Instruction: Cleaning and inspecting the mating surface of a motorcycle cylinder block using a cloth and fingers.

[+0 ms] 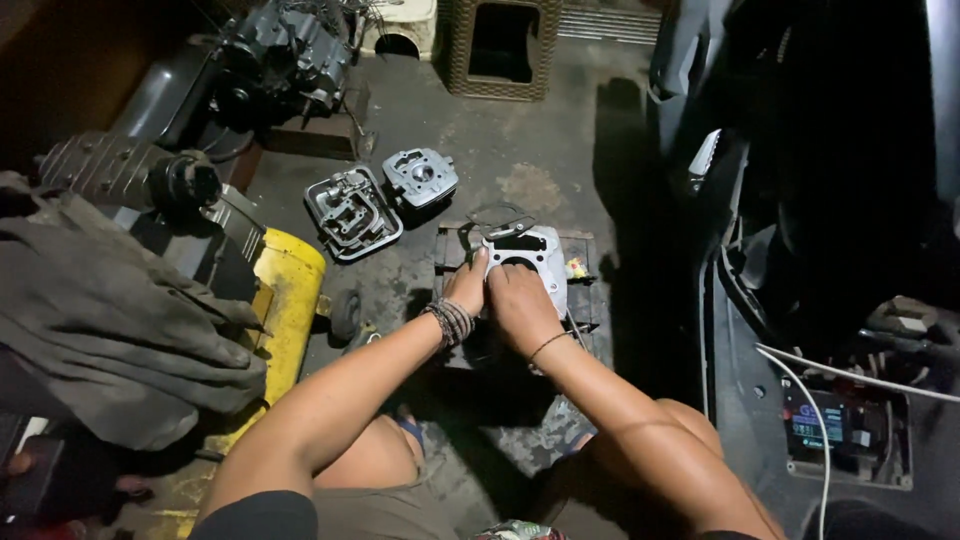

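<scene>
1. At far left lay one grey cloth [110, 300] over dark machinery, beside one yellow tank [285, 300].
2. Further back stood one engine [285, 55]; on the floor [540, 140] before it lay two metal parts: a cover [350, 212] and a head [421, 177], touching.
3. The left hand [467, 285], one beaded band at its wrist, pressed its fingers on the cylinder's near left edge; its grip was loose, not closed round anything.
4. One pale cylinder [540, 255] with one round bore sat on a low dark stand [585, 300], centre.
5. The right hand [520, 305] lay curled on the cylinder's near side; how tight its grip was I could not tell.
6. Right: dark bodywork, one white cable [810, 400], one small lit screen [815, 425]. The floor was stained concrete, the room dim.
</scene>
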